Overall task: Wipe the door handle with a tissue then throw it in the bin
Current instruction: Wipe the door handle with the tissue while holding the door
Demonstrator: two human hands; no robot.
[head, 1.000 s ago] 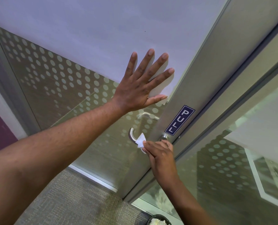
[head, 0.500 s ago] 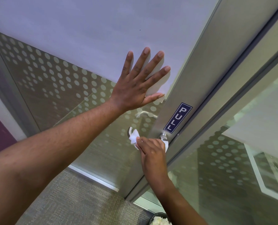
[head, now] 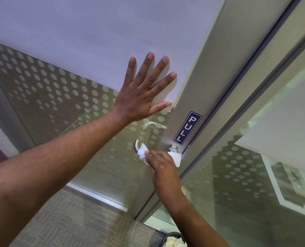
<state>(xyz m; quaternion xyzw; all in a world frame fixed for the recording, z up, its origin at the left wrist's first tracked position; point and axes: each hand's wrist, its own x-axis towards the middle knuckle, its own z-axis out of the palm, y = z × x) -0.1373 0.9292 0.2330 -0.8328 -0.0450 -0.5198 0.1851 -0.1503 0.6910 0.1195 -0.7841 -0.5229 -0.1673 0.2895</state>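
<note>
A silver lever door handle (head: 136, 144) sticks out from the metal door frame below a blue PULL sticker (head: 187, 127). My right hand (head: 163, 166) is wrapped over the handle's bar with a white tissue (head: 143, 152) pressed around it; tissue shows on both sides of my fingers. Most of the bar is hidden under hand and tissue, leaving only its curved end and round base (head: 173, 148) visible. My left hand (head: 144, 91) lies flat on the frosted glass door above, fingers spread, holding nothing. A black bin (head: 166, 238) with white crumpled paper sits at the bottom edge.
The glass door (head: 62, 82) has a frosted upper band and a dotted pattern below. A fixed glass panel (head: 254, 175) stands to the right of the metal frame. Grey carpet (head: 73, 221) covers the floor below.
My right hand has slid the tissue from the handle's curved end along the bar towards the frame. My left hand has stayed flat on the glass.
</note>
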